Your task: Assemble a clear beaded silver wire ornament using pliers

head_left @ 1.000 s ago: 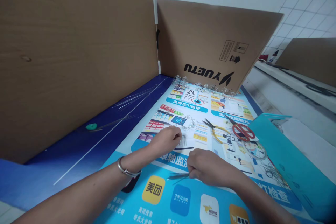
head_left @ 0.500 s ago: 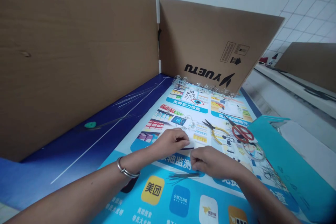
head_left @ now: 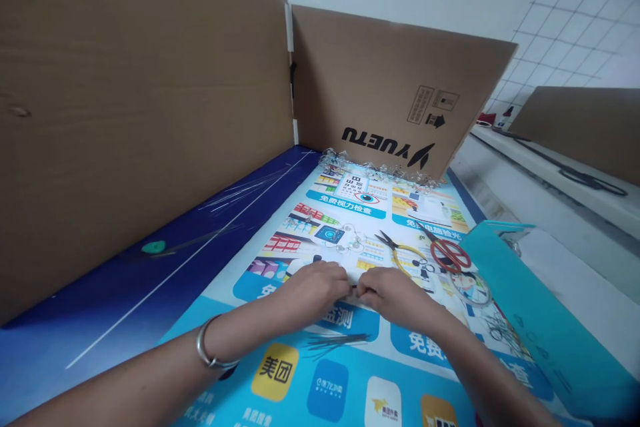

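Observation:
Both hands meet over the printed mat (head_left: 295, 347), fingers curled in and nearly touching. My left hand (head_left: 323, 287), below a silver bangle (head_left: 205, 347), is closed in a pinch. Just right of it, my right hand (head_left: 390, 293) is pinched shut too. A short dark sliver shows in the gap between them; what the fingers hold is too small to make out. Below the hands lies a loose bundle of thin dark wire pieces (head_left: 337, 341). Beyond them are yellow-handled pliers (head_left: 400, 253) and red-handled scissors (head_left: 450, 255).
Cardboard panels (head_left: 150, 80) stand at the left and back. Clear plastic-looking bits line the back panel's foot. A ring-shaped coil (head_left: 470, 288) and a teal folder-like sheet (head_left: 540, 320) lie at the right. A teal-handled tool (head_left: 153, 247) rests on the blue strip at left.
My hands have come together; the right hand has risen level with the left, and the gap between them has narrowed. The whole view has shifted slightly.

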Tool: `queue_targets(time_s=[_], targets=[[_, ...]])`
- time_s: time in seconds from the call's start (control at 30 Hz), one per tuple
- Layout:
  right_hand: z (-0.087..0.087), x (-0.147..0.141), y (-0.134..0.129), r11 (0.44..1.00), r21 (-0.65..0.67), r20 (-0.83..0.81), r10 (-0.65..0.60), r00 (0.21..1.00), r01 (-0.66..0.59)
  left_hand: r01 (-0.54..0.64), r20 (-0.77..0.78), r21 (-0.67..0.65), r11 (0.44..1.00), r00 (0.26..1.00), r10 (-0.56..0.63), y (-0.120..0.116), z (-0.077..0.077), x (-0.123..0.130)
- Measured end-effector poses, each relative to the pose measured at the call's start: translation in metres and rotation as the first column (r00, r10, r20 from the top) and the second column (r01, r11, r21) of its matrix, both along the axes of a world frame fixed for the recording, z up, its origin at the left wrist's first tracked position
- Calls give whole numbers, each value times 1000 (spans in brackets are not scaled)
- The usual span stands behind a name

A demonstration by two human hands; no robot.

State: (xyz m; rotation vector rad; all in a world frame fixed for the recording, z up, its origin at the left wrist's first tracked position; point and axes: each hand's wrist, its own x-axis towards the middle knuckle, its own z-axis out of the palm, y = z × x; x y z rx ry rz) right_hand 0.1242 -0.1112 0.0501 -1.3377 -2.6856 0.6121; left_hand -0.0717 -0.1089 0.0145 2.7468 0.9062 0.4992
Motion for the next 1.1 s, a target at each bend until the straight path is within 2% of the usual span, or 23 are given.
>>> queue_targets(time_s=[0.1, 0.23, 0.53, 0.77, 1.1], targets=[[-6, -6, -4, 998, 36, 22, -43, 999, 42, 10, -63, 151, 989, 998, -1, -2, 0, 2], [-10, -11, -6, 994, 65, 44, -86, 995, 83, 21, -92, 218, 976, 996, -1, -3, 1, 3], [-7, -15, -10, 980, 142, 128, -159, 979, 141, 6, -98, 222, 975, 995, 16, -8, 3, 7], [-10, -19, -15, 965, 200, 156, -202, 967, 170, -62, -173, 221, 973, 980, 101, -12, 3, 9], [-17, -20, -12, 960, 130, 42, -254, 966, 246, -146, -298, 178, 973, 935, 194, -15, 8, 13]])
